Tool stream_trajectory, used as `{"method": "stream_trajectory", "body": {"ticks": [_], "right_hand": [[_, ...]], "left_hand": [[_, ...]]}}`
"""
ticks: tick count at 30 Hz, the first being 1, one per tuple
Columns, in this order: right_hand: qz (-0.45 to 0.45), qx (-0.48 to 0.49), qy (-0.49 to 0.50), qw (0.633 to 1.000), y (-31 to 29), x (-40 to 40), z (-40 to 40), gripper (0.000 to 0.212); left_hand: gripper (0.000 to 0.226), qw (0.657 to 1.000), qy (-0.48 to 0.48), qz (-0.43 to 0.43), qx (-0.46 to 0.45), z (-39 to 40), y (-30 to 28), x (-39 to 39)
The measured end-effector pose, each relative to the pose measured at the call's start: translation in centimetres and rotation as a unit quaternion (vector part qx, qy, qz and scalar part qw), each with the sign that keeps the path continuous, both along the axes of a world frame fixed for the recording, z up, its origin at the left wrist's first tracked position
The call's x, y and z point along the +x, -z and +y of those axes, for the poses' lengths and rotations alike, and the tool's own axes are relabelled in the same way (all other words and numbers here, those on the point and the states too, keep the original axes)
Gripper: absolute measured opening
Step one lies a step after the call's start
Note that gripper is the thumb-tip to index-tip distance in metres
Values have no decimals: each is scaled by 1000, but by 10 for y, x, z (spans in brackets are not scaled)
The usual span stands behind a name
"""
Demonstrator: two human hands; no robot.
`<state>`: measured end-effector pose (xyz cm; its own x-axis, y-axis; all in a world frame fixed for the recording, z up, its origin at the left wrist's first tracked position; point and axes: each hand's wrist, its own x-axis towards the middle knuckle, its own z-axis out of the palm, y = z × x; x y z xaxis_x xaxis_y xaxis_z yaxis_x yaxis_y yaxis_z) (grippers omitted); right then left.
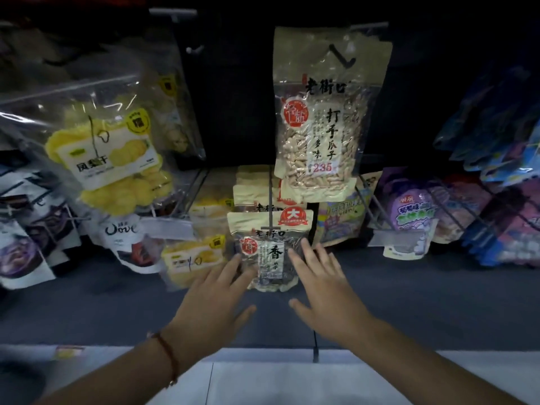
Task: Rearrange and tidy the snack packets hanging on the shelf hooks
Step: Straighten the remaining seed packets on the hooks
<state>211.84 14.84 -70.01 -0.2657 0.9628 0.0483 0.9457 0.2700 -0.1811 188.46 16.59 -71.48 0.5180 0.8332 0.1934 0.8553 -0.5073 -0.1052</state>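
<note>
From the head view, both arms reach toward a dark display wall hung with snack packets on thin wire hooks. The left hand (pixel 217 290) lies with fingers straight and spread, fingertips touching the lower left edge of the dark seed packet (pixel 270 252), a cream-bordered glossy pouch with a clear window showing dark seeds and a red round seal. The right hand (pixel 324 283) is likewise spread flat, its fingers resting on the pouch's right side; neither grip is curled round anything. A beaded red bracelet (pixel 169 356) circles the left wrist.

That pouch hangs at the front of a row of similar cream pouches on the middle hook (pixel 271 211), low on the wall. Above it hangs the pale seed packet (pixel 321 124), tall and rectangular, its crinkled clear film showing slim light seeds. On the upper left, a transparent pineapple packet (pixel 99 153) holds bumpy yellow rings behind a white label. Toward the right edge hang soft purple packets (pixel 409 217) and shiny blue packets (pixel 496 141). Below runs a pale shelf edge (pixel 292 375), smooth and flat.
</note>
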Motion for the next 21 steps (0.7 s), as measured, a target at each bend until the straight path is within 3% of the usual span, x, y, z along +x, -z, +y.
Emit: {"method": "stream_trajectory", "body": {"ticks": [4, 21], "right_hand": [[-15, -5, 26, 1000, 20, -13, 24, 85], [29, -4, 104, 994, 53, -17, 104, 87]], "left_hand": [[86, 997, -76, 3, -30, 39, 16, 20], [80, 990, -132, -49, -20, 112, 51, 52]]}}
